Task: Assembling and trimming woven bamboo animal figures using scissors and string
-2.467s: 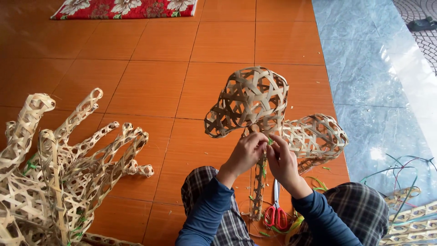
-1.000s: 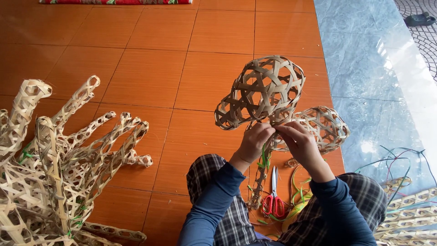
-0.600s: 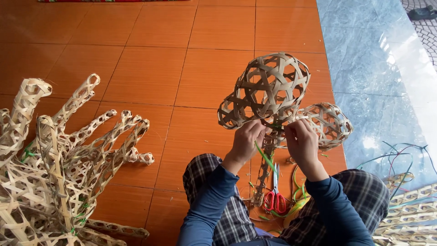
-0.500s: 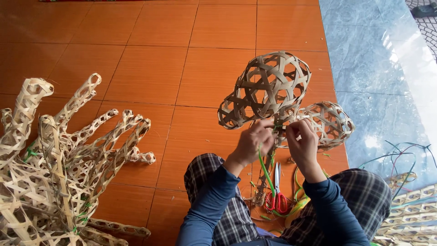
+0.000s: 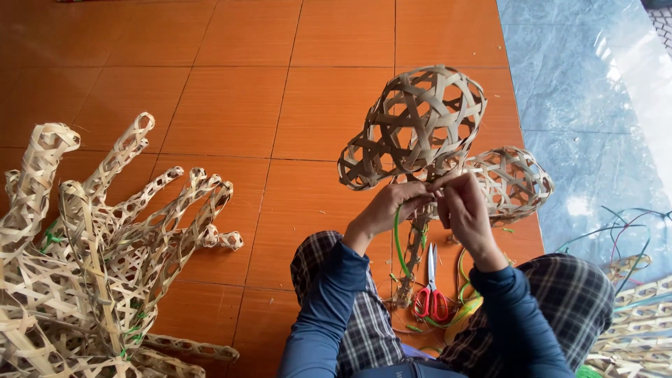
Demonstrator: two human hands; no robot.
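Note:
A woven bamboo openwork shape (image 5: pixel 420 126) with rounded lobes stands upright in front of me, a smaller lobe (image 5: pixel 511 180) to its right and a narrow woven stem (image 5: pixel 414 259) running down between my knees. My left hand (image 5: pixel 390 204) pinches a green plastic strip (image 5: pixel 397 241) at the base of the lobes. My right hand (image 5: pixel 463 210) grips the same joint from the right, fingers closed on the weave and strip. Red-handled scissors (image 5: pixel 432 297) lie on the floor below my hands.
A pile of long woven bamboo pieces (image 5: pixel 84 252) fills the left on the orange tile floor (image 5: pixel 245 91). Yellow and green strips (image 5: pixel 465 308) lie by the scissors. More woven pieces and coloured strips (image 5: pixel 630 308) sit at the right, beside a grey stone floor (image 5: pixel 581 91).
The woven shape has stayed upright between my hands while the view shifted slightly. My left hand now pulls a loop of green strip down from the joint; my right hand stays at the joint.

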